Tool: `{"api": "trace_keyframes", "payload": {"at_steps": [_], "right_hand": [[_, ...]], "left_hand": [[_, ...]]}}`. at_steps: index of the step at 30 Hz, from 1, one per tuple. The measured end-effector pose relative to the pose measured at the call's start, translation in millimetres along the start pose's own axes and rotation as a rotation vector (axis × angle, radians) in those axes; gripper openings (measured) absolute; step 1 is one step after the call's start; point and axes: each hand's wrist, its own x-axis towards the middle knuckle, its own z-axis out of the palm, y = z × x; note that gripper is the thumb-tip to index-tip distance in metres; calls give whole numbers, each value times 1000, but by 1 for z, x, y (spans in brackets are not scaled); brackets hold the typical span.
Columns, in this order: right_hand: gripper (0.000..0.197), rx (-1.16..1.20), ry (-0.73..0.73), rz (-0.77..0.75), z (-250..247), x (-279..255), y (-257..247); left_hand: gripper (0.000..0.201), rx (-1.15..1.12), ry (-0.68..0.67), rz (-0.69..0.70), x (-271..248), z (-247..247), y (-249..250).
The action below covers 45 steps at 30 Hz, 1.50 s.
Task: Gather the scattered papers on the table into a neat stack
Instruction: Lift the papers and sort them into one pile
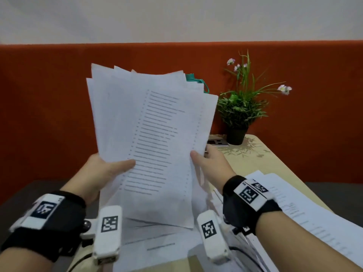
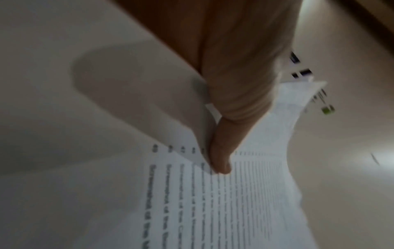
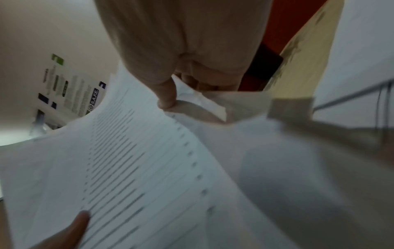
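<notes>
A fanned bundle of white printed sheets [image 1: 157,134] is held up above the table, tilted toward me, its edges uneven. My left hand [image 1: 110,167] pinches its left edge, thumb lying across the front page. My right hand [image 1: 204,156] pinches its right edge, thumb in front and fingers behind. In the left wrist view the thumb [image 2: 219,151] presses on the printed lines of the bundle [image 2: 234,202]. In the right wrist view the thumb [image 3: 166,94] clamps the curled sheets [image 3: 138,160]. More printed papers [image 1: 304,209] lie spread on the table at the right and below the bundle [image 1: 157,238].
A potted plant [image 1: 241,107] with small pink flowers stands at the back right of the beige table [image 1: 261,160]. A power socket panel [image 1: 217,142] sits beside the pot. A teal object [image 1: 196,81] shows behind the bundle. An orange partition [image 1: 49,95] runs along the back.
</notes>
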Motion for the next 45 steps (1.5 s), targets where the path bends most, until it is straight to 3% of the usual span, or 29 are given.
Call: {"api": "trace_keyframes", "payload": {"at_steps": [4, 7, 10, 14, 18, 22, 26, 29, 34, 37, 38, 41, 45], "right_hand": [[32, -462, 68, 209, -75, -7, 7], [71, -862, 104, 551, -155, -16, 23], [104, -1120, -2, 802, -195, -30, 42], [109, -1127, -78, 884, -201, -40, 55], [79, -1152, -124, 935, -189, -43, 44], [75, -1291, -174, 893, -186, -40, 43], [59, -1280, -78, 838, -194, -32, 48], [48, -1197, 89, 819, -195, -30, 45], [29, -1231, 129, 651, -203, -22, 45], [8, -989, 294, 470, -204, -25, 29], [7, -921, 349, 402, -203, -27, 22], [16, -850, 331, 339, -200, -29, 7], [22, -753, 501, 194, -214, -25, -20]], "left_hand": [[61, -49, 15, -34, -9, -18, 4], [44, -89, 12, -62, -13, -25, 0], [45, -122, -17, -109, -10, -20, -7], [57, -84, -47, -165, -7, -10, -17], [51, -6, -20, -192, -6, -5, -27], [38, -21, -9, -233, -9, -3, -37], [33, -23, 11, -240, -10, -4, -41], [35, -40, 21, -239, -11, -2, -39], [39, -60, 18, -208, -12, 5, -37], [38, -64, 24, -206, -12, 7, -40], [38, -64, 21, -205, -12, 7, -42], [37, -58, 11, -202, -10, 6, -44], [35, -58, 20, -204, -10, 2, -46]]}}
